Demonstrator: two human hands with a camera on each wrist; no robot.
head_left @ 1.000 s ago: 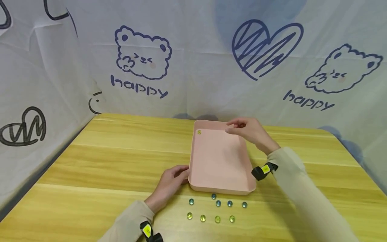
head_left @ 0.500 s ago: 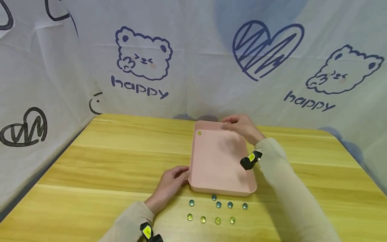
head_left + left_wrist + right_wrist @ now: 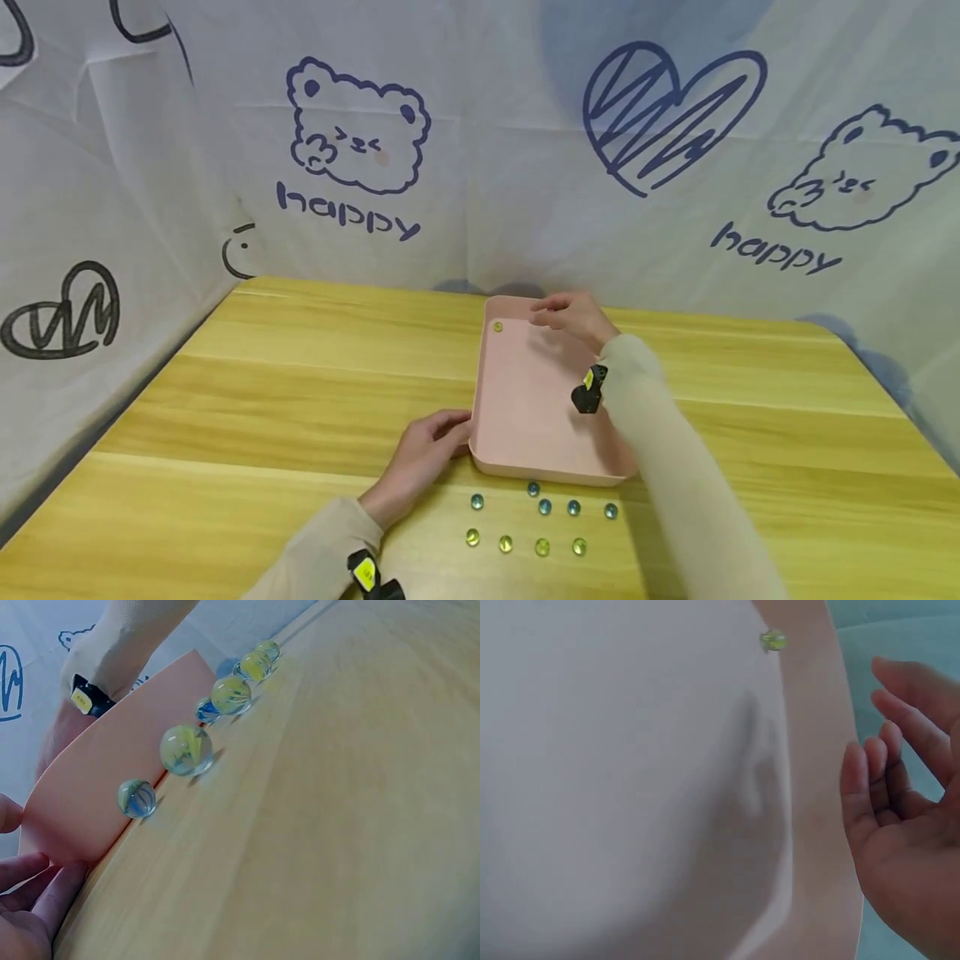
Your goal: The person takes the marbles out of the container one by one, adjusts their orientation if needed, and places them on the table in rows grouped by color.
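A pink tray [image 3: 480,383] lies on the table, with one yellow-green marble [image 3: 498,327] in its far left corner. At the tray's near left corner, my left hand [image 3: 420,454] touches the outside of the wall with thumb and fingers [image 3: 64,896]. My right hand [image 3: 573,319] hovers over the tray's far wall, to the right of that marble. Its fingers [image 3: 856,776] are loosely bent, and I see nothing between them. In front of the tray lie several blue marbles [image 3: 573,507] and, nearer, a row of several yellow-green marbles [image 3: 542,547].
The wooden table [image 3: 300,375] runs to both sides of the tray. Behind it hangs a white cloth [image 3: 510,208] with bear and heart drawings. A second cloth side [image 3: 150,183] closes off the left.
My right hand has moved left along the tray's far wall, nearer the marble in the corner. The left hand and the marbles keep their places.
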